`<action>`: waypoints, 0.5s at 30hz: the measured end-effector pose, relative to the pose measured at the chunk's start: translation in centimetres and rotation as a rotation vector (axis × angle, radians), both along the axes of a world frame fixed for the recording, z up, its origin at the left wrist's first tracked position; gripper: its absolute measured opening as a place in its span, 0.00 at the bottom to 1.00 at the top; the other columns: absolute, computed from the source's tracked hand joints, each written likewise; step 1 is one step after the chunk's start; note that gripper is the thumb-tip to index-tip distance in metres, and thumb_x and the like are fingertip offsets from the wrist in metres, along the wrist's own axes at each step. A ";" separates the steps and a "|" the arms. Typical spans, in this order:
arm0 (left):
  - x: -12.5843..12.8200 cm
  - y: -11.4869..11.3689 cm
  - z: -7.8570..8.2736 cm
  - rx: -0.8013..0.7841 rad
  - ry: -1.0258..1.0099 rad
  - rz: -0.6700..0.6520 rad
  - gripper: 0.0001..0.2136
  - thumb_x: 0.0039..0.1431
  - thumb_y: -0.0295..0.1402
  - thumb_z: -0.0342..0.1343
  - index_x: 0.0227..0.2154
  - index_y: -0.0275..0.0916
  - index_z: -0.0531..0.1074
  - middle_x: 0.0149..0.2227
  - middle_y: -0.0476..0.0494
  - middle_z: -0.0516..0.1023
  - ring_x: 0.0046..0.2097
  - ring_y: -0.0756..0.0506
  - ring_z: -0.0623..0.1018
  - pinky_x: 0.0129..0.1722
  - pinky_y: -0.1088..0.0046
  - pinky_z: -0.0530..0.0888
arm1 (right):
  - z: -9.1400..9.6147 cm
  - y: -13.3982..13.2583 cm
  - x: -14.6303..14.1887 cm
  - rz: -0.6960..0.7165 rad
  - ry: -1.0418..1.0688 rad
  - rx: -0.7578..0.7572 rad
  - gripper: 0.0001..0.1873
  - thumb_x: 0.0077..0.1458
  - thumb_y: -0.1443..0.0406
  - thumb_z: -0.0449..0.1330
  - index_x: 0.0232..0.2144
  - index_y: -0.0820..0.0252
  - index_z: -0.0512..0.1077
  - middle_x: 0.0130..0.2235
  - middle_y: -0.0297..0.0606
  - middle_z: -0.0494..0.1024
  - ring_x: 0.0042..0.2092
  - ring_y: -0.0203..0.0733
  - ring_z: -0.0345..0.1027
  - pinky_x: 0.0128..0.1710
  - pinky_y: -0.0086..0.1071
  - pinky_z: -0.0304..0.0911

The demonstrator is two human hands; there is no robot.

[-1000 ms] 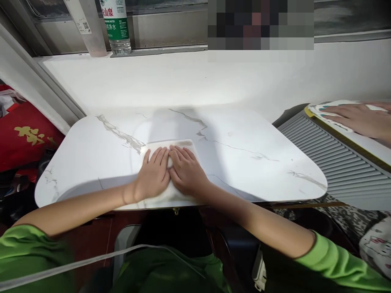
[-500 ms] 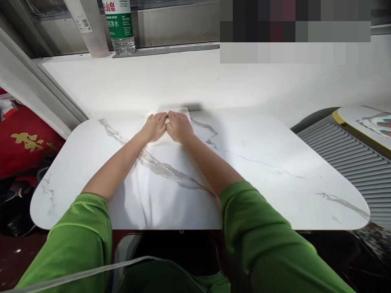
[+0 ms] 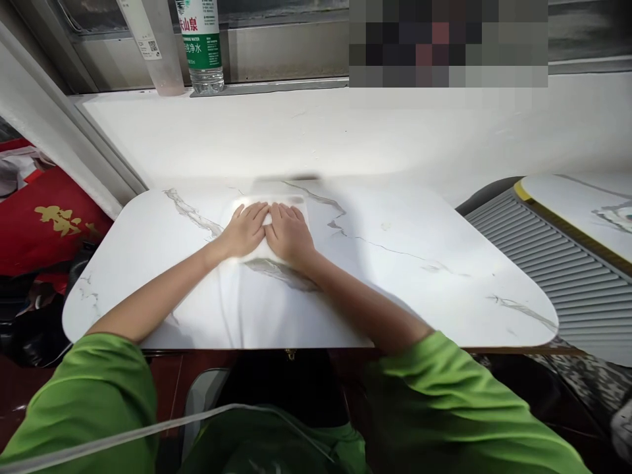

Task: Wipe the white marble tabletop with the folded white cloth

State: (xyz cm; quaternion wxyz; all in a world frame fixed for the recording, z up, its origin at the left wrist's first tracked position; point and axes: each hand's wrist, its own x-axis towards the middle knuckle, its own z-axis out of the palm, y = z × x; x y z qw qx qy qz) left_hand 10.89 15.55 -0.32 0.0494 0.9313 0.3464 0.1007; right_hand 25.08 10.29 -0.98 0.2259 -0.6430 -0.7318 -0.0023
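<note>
A thin white sheet (image 3: pixel 265 253), cloth or paper tissue, lies flat on the white marble-patterned table (image 3: pixel 424 230). Its edges are hard to make out against the tabletop. My left hand (image 3: pixel 247 229) rests palm down on it, fingers stretched forward. Right beside it, my right hand (image 3: pixel 287 232) also lies flat on the sheet, the two hands touching near the thumbs. Both palms press on the sheet and cover most of it. Neither hand wraps its fingers around anything.
A water bottle with a green label (image 3: pixel 205 49) and a translucent cup (image 3: pixel 160 52) stand on the ledge behind the table. A red bag (image 3: pixel 54 210) is at the left. A second table (image 3: pixel 587 191) with a ribbed side stands at the right. A pale cord crosses my front.
Both hands have slid toward me over the table with the white sheet under them. The fingers, more bent before, now lie straighter. The view has shifted slightly.
</note>
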 end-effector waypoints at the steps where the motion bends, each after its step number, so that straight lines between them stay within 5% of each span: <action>1: -0.9 -1.7 -0.1 0.007 -0.003 -0.020 0.26 0.67 0.33 0.36 0.65 0.30 0.55 0.68 0.33 0.58 0.69 0.39 0.57 0.68 0.52 0.50 | 0.0 -1.8 -0.6 0.006 0.002 -0.002 0.27 0.60 0.69 0.45 0.58 0.78 0.64 0.61 0.59 0.68 0.64 0.56 0.57 0.65 0.49 0.47; 8: -6.6 -12.0 -0.4 0.055 -0.096 -0.040 0.26 0.70 0.36 0.35 0.65 0.26 0.57 0.67 0.29 0.61 0.69 0.36 0.58 0.69 0.51 0.49 | 0.0 -11.7 -4.7 0.177 0.004 0.006 0.28 0.61 0.67 0.45 0.59 0.80 0.64 0.64 0.59 0.65 0.67 0.57 0.53 0.67 0.52 0.47; 15: -8.4 -14.3 -0.1 0.042 -0.126 0.026 0.25 0.70 0.35 0.36 0.65 0.28 0.56 0.67 0.31 0.61 0.69 0.38 0.58 0.69 0.51 0.50 | 0.6 -12.3 -4.7 0.374 -0.060 0.003 0.28 0.63 0.65 0.45 0.60 0.79 0.63 0.64 0.58 0.64 0.66 0.56 0.55 0.66 0.50 0.51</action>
